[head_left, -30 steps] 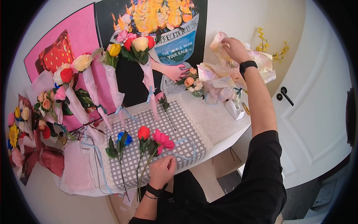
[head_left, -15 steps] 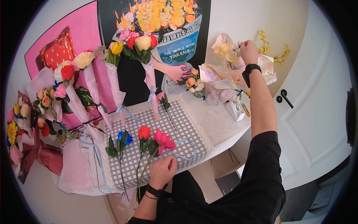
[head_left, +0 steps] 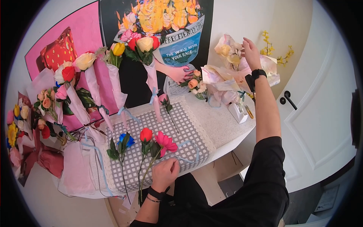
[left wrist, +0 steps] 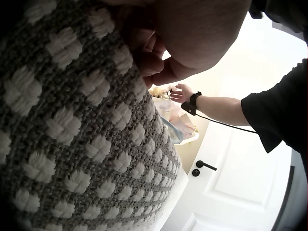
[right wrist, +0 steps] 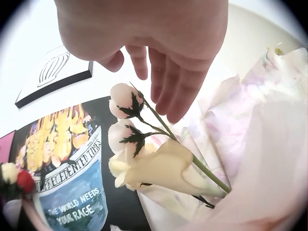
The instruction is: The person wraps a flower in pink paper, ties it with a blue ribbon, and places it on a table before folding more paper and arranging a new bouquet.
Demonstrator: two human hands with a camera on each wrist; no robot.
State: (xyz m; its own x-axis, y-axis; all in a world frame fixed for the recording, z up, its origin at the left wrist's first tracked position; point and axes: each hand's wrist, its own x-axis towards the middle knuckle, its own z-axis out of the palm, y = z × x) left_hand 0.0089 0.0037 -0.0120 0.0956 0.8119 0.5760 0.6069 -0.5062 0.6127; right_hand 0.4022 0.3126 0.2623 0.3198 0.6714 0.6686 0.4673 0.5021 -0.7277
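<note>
My right hand (head_left: 252, 53) is raised at the back right, its fingers extended beside the cream flowers (head_left: 228, 52) of a paper-wrapped bouquet. In the right wrist view its fingertips are close to a stem with two white cotton bolls (right wrist: 126, 100); a cream rose (right wrist: 159, 166) lies just below them. Nothing is held there. My left hand (head_left: 165, 174) rests loosely curled at the table's front edge, holding nothing. Near it lie a magenta flower (head_left: 165, 143), a red rose (head_left: 146, 134) and a blue rose (head_left: 128, 140), stems towards me.
A grey checked cloth (head_left: 132, 170) covers much of the table. Several pink-wrapped flowers, one a cone (head_left: 152, 81), line the back and left. A white tape dispenser (head_left: 238, 112) and a small glass vase of flowers (head_left: 200, 92) stand right. The door (head_left: 321, 98) is beyond.
My right hand has moved right, away from the cream flowers, and its fingers have gone from pinched together to spread. The left hand stays in place.
</note>
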